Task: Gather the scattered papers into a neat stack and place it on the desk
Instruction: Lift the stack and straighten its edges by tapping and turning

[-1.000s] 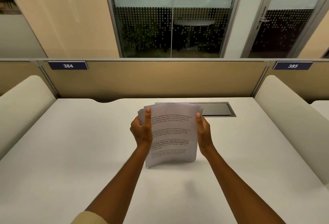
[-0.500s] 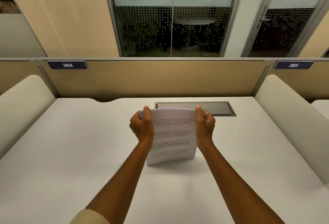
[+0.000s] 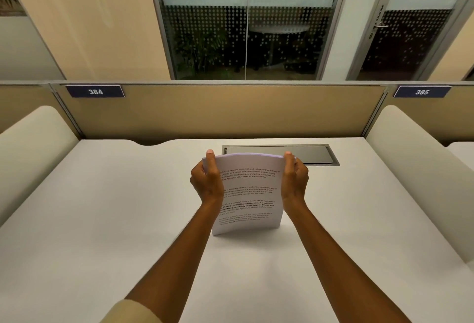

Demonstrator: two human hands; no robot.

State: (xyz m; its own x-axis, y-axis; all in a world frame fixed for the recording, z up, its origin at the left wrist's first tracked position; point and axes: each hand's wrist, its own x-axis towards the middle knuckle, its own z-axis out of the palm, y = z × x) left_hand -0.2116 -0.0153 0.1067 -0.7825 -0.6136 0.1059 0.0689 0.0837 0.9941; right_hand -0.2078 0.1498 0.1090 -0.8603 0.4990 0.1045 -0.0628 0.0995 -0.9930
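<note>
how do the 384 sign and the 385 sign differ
The 384 sign sits at the left end of this desk's partition; the 385 sign sits on the next partition to the right, past the divider post. Their numbers differ by one digit. In this wide-angle view, 384 leans one way and 385 the other. Both are dark blue plates with white numerals, mounted at the same height.

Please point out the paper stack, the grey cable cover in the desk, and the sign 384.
paper stack [image 3: 250,194], head view, middle of front sheet
cable cover [image 3: 311,154], head view, dark lid right of the stack
sign 384 [image 3: 95,91], head view, on the number
</note>
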